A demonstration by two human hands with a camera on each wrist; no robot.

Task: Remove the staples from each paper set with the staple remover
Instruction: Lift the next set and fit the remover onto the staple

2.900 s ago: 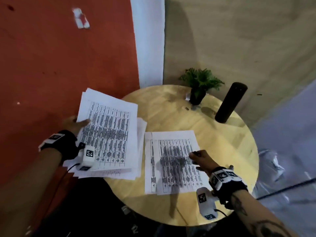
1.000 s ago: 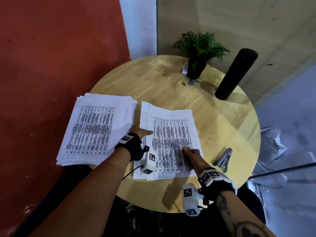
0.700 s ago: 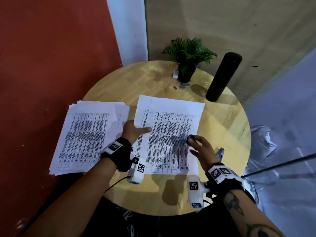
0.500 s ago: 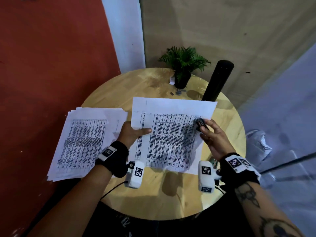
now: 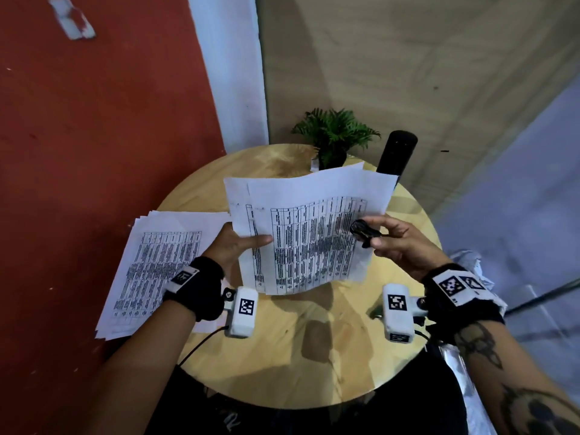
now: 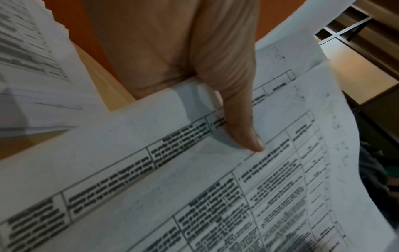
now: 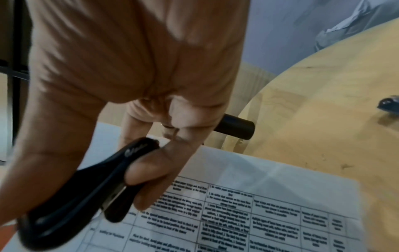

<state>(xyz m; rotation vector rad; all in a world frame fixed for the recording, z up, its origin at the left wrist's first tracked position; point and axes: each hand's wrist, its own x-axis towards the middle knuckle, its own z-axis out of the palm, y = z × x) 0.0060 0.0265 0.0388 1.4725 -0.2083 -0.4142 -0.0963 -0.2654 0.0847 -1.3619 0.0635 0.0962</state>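
Note:
My left hand (image 5: 241, 243) pinches a printed paper set (image 5: 314, 233) at its left edge and holds it lifted above the round wooden table (image 5: 314, 356). The thumb (image 6: 237, 119) lies on the top sheet (image 6: 194, 187), and the upper sheet has slid to the right of the one beneath. My right hand (image 5: 379, 237) grips a black staple remover (image 5: 361, 232) at the set's right edge. In the right wrist view the remover (image 7: 86, 192) sits between thumb and fingers just above the paper (image 7: 259, 213). No staple is visible.
A thick stack of printed sheets (image 5: 163, 265) lies on the table's left side and overhangs its edge. A small potted plant (image 5: 334, 136) and a tall black cylinder (image 5: 397, 152) stand at the back. A small dark object (image 7: 388, 104) lies on the table's right side.
The left hand has lifted the paper set off the table, and its sheets have fanned apart. The right hand, with the remover, has moved from the page's middle to its right edge.

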